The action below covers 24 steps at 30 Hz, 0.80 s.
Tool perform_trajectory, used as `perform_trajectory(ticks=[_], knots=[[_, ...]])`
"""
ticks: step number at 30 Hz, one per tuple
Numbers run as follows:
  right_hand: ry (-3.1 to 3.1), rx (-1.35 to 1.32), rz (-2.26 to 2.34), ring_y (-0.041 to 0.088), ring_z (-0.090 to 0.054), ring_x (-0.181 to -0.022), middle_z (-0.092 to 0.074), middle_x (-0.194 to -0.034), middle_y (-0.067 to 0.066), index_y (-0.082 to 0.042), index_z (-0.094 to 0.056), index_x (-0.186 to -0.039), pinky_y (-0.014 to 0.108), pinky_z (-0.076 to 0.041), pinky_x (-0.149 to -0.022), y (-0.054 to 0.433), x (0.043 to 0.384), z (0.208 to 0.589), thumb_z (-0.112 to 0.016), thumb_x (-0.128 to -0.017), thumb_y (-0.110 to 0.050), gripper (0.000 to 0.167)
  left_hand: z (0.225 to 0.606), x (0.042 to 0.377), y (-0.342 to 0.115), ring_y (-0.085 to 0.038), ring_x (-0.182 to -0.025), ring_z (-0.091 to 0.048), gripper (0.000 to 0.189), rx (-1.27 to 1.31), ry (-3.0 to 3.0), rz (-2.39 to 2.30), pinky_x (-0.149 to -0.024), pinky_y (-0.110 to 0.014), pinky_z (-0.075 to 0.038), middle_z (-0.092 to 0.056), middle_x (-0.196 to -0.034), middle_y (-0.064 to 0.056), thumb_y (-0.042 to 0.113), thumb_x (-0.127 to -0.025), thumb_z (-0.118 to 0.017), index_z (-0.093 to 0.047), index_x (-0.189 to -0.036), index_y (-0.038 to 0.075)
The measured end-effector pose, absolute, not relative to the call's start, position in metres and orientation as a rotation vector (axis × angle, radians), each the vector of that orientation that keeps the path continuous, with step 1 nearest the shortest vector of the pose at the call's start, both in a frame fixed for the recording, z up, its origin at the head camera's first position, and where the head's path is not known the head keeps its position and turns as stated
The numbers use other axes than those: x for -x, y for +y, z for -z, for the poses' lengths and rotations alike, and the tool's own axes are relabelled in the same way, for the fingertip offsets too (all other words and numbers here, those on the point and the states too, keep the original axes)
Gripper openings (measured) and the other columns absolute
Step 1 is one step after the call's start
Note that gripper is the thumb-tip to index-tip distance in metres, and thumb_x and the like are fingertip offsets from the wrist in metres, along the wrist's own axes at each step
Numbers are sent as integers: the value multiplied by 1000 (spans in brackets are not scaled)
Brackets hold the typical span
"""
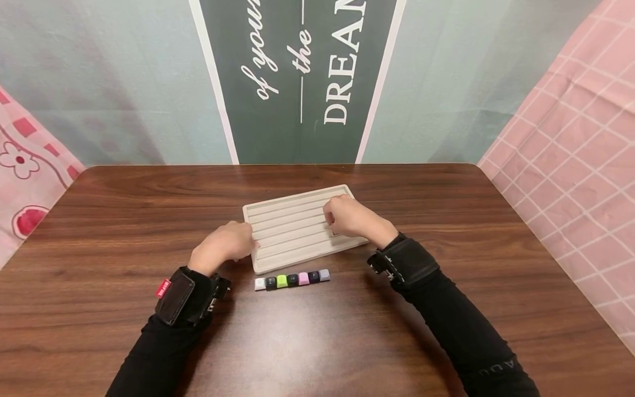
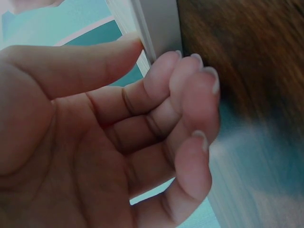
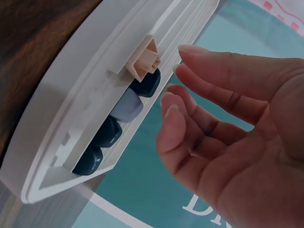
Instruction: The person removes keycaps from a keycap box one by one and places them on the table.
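Note:
A cream ridged tray (image 1: 285,225) lies tilted to one side on the table. My left hand (image 1: 225,241) grips its left edge, and the left wrist view shows thumb and fingertips at the tray's side wall (image 2: 159,26). Over the right part of the tray is my right hand (image 1: 353,218), fingers bent, holding nothing. In the right wrist view, a beige keycap (image 3: 146,61) sits tipped with its hollow underside showing, just off the thumb and index fingertips. Beside it in the same channel are dark keycaps (image 3: 107,133) and a grey-lilac keycap (image 3: 128,107).
In front of the tray, a row of several keycaps (image 1: 292,279) in white, black, lime, pink and grey stands on the brown wooden table (image 1: 297,342). A printed cloth (image 1: 302,82) hangs behind the table, with pink cloths at both sides.

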State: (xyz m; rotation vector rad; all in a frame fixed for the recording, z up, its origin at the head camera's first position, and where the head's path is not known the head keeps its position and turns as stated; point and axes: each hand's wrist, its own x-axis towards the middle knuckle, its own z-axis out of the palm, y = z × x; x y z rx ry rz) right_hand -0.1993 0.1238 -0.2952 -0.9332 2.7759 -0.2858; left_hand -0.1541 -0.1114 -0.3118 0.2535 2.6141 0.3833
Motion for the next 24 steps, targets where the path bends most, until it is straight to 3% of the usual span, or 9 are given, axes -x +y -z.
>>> perform_trajectory(ticks=[6, 12, 24], knots=[[2793, 930, 248, 18, -44, -63, -46, -61, 1, -7, -51, -61, 27, -36, -58, 128, 196, 294, -63, -71, 4, 19, 309, 153, -111, -16, -50, -48, 20, -269, 2622, -372, -55, -28, -37, -51, -57, -6, 16, -94, -48, -57, -82, 2], [2795, 820, 259, 19, -46, -63, -48, -64, 2, -7, -52, -65, 28, -36, -59, 129, 194, 295, -67, -77, -5, 19, 309, 152, -111, -16, -51, -49, 20, -267, 2625, -367, -55, -28, -37, -52, -59, -6, 16, -94, -48, -57, -83, 2], [2834, 744, 223, 16, -43, -58, -44, -58, 0, -8, -47, -59, 26, -33, -55, 127, 195, 303, -66, -73, -6, 23, 310, 153, -110, -17, -53, -49, 20, -252, 2627, -372, -57, -29, -37, -52, -61, -7, 17, -94, -49, -57, -89, 0]])
